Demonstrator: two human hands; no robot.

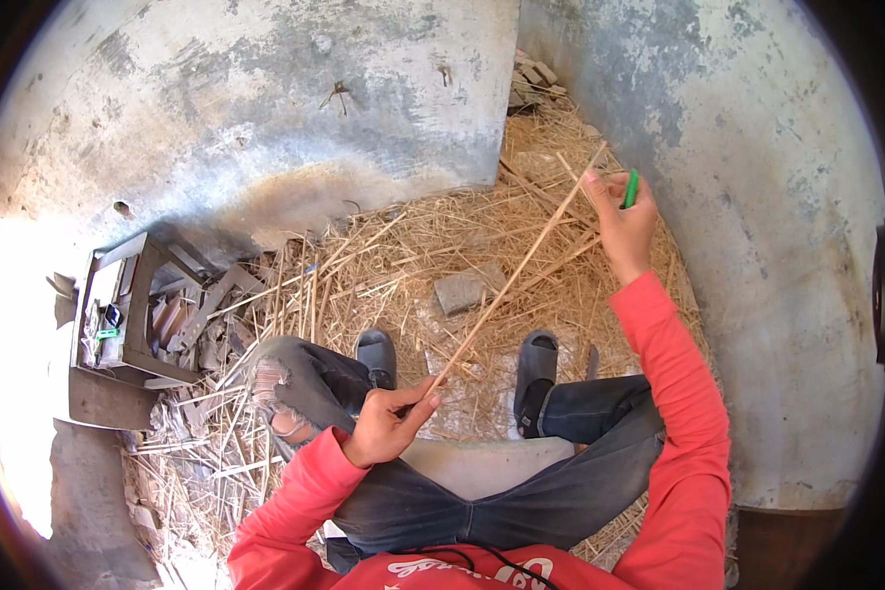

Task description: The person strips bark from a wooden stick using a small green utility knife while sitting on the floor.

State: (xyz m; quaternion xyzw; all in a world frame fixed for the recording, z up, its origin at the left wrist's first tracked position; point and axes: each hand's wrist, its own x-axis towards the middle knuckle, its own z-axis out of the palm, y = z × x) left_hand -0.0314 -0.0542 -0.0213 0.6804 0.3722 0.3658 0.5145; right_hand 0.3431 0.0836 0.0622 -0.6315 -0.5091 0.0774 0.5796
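Note:
A long, thin, straw-coloured strip of wood or bamboo slants across the middle, from low left to high right. Its lower end is pinched between the thumb and fingers of my left hand, above my left knee. Farther out to the right, my right hand grips the strip near its far end. Tucked in that same hand is a small green object, perhaps a cutter's handle; no blade shows. Just beyond the right thumb, a second short splinter tip crosses the strip.
Shavings and split strips cover the floor around a grey block. Left stands a wooden stool-like frame holding small items, with scrap wood beside it. Worn grey walls close in ahead and right. My sandalled feet are below.

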